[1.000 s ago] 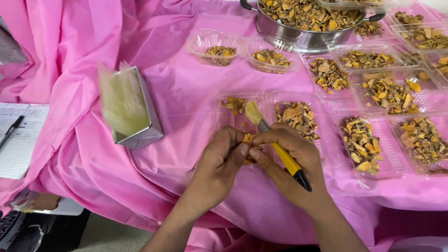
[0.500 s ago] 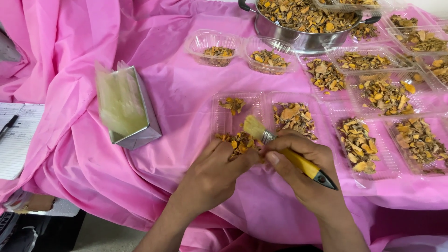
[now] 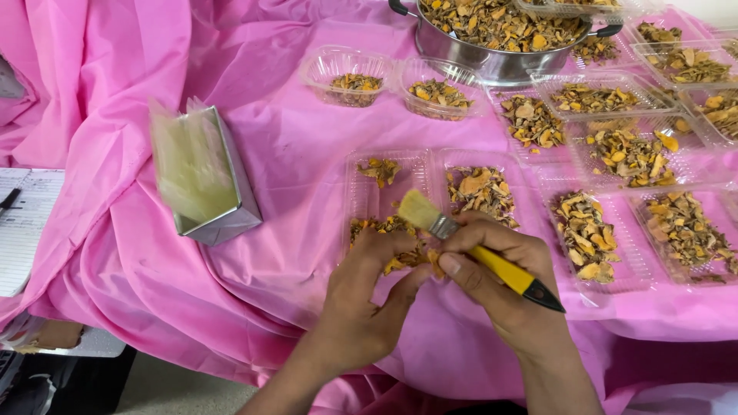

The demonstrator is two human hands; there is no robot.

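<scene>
At far left a notepad [image 3: 27,230] lies on the pink cloth [image 3: 307,177], with a silver box of clear bags [image 3: 201,180] to its right. Near centre the left hand [image 3: 367,296], palm down, fingers curled, pinches dried orange pieces [image 3: 400,257] beside a clear tray [image 3: 384,188]. Touching it, the right hand [image 3: 500,280] grips a yellow-handled brush [image 3: 469,242], bristles pointing far-left
</scene>
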